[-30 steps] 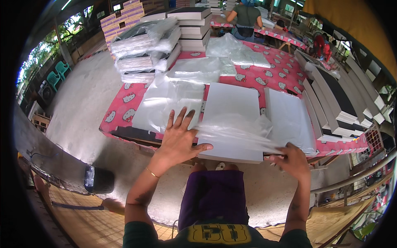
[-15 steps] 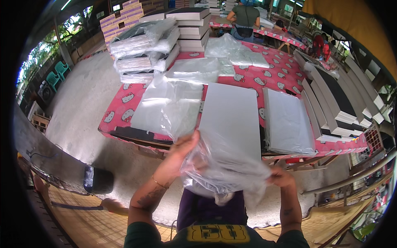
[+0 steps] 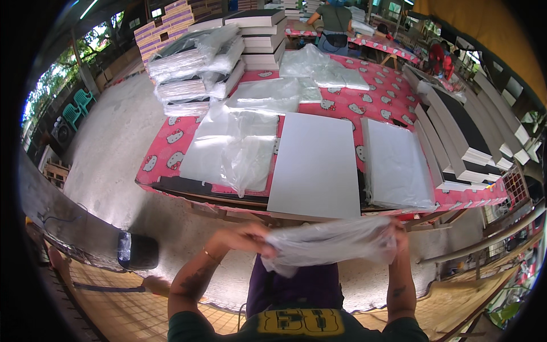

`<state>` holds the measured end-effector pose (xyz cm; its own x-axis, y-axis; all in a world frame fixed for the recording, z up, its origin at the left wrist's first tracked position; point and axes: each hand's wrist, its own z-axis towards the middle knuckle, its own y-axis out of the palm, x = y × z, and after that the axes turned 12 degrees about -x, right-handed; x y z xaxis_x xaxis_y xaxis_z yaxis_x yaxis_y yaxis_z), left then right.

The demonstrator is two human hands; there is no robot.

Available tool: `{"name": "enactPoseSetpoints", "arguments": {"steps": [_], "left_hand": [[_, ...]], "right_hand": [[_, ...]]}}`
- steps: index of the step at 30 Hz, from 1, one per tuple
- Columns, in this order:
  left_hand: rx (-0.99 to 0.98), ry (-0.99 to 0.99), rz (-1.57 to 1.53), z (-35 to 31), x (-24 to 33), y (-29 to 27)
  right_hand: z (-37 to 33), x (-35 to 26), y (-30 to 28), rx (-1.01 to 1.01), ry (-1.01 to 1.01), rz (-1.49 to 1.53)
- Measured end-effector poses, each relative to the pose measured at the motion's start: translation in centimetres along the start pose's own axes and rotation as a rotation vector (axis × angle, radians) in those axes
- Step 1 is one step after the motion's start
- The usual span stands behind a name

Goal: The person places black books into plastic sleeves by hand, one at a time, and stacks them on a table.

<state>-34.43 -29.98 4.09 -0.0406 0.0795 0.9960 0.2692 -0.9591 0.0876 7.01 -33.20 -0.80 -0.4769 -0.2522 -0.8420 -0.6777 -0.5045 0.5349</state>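
Between my two hands a clear plastic bag (image 3: pixel 330 242) is stretched sideways, just in front of the table's near edge and above my lap. My left hand (image 3: pixel 249 238) is closed on its left end, and my right hand (image 3: pixel 400 239) grips the right end. Parts of the bag are smeared by motion. Directly beyond it lies a white rectangular board or sheet stack (image 3: pixel 313 165) on the table. To its left are flat clear plastic bags (image 3: pixel 233 151). On the right side rests a white stack in clear plastic (image 3: pixel 397 165).
The table (image 3: pixel 159 145) has a pink patterned cover. Plastic-wrapped stacks (image 3: pixel 191 68) and thick black-topped blocks (image 3: pixel 262 43) stand at the far left. More black-topped blocks (image 3: pixel 458 128) line the right side. A co-worker (image 3: pixel 335 25) stands at another table behind. A dark bin (image 3: pixel 137 249) sits on the floor at left.
The plastic bag has been drawn toward me, off the white board's near end, and pulled out wide. My left hand has come lower and nearer; my right hand has moved slightly right.
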Motion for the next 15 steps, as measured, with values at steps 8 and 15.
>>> {"name": "enactPoseSetpoints", "arguments": {"steps": [8, 15], "left_hand": [[0.58, 0.297, -0.335, -1.1, -3.9, -0.5], [1.34, 0.003, 0.449, 4.5, -7.8, 2.4]], "right_hand": [[-0.5, 0.8, 0.3, -0.108, -0.031, -0.022], [2.8, 4.9, 3.9, 0.627, -0.043, -0.862]]}}
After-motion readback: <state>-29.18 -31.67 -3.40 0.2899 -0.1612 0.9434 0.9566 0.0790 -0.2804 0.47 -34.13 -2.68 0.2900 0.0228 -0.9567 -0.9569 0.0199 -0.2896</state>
